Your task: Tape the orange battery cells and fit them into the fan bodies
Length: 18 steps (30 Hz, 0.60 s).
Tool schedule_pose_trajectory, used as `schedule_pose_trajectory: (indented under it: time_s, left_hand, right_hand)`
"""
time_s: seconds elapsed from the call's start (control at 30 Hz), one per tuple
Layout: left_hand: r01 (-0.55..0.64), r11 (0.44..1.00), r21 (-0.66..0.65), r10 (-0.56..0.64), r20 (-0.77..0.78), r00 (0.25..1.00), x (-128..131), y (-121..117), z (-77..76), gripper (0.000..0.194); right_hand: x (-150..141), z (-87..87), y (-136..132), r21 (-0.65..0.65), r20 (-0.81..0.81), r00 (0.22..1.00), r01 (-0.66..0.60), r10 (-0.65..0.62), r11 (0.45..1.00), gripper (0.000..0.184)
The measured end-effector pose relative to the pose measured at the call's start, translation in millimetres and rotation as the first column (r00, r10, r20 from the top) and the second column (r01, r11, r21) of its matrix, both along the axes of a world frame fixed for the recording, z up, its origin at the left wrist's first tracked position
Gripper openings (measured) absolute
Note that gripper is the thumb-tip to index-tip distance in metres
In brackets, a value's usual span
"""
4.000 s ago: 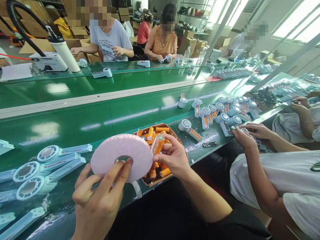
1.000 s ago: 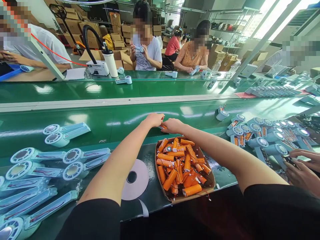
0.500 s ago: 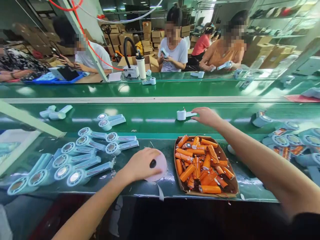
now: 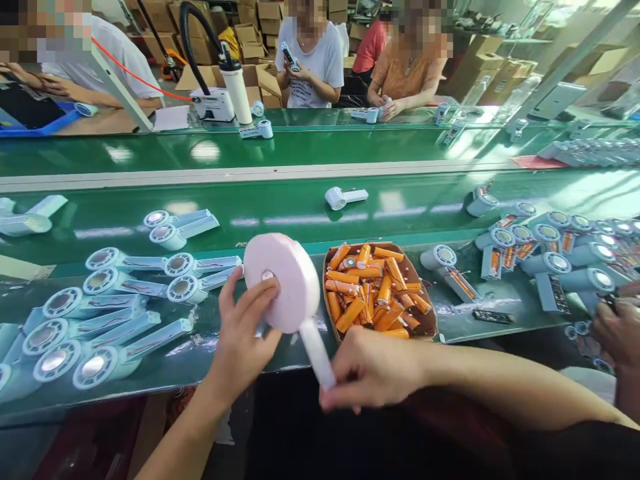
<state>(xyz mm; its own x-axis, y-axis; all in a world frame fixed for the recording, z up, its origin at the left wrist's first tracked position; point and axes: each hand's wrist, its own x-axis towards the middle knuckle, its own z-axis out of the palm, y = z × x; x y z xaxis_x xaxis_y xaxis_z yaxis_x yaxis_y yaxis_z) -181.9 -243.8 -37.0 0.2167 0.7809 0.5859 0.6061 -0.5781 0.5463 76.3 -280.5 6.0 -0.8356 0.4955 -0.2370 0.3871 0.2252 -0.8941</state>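
Observation:
My left hand point(image 4: 245, 327) grips a large white roll of tape point(image 4: 295, 287), with fingers at its centre hole, and the roll stands tilted above the bench edge. The loose tape end point(image 4: 317, 353) hangs from the roll down to my right hand point(image 4: 373, 370), which pinches it between thumb and fingers. Just beyond my right hand lies a cardboard tray point(image 4: 434, 327) heaped with orange wired battery cells point(image 4: 367, 273). Left of the roll, several pale blue fan housings point(image 4: 100, 360) with round heads and open handles lie in rows.
A single housing point(image 4: 345, 197) lies on the green conveyor belt point(image 4: 280, 220). More housings, some with orange cells in their handles, crowd the right. Another person's hand point(image 4: 620, 327) is at the right edge. Co-workers sit across the belt beside a white machine with a black hose point(image 4: 215, 103).
My left hand has lifted the tape roll off the bench and tilted it up. My right hand has let go of the housing on the belt and come back to pinch the tape end.

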Motion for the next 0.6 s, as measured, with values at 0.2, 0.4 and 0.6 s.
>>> schedule_pose_trajectory:
  time_s: [0.2,0.4,0.6]
  left_hand:
    - [0.089,0.784,-0.614,0.190,0.374,0.908,-14.8,16.5,-8.9,0.076]
    - [0.166,0.760,-0.628,0.094,0.359,0.929,-1.7,-0.4,-25.2,0.074]
    - [0.184,0.813,-0.552,-0.006,0.308,0.951,7.7,-2.2,-38.8,0.063]
  right_hand:
    - [24.6,14.1,12.7,0.543,0.295,0.916,0.073,-0.271,0.837,0.045]
    - [30.7,17.0,46.5,0.686,0.547,0.507,0.185,-0.666,0.704,0.049]
    - [23.9,0.3,48.0,0.649,0.231,0.714,0.394,-0.662,0.651,0.022]
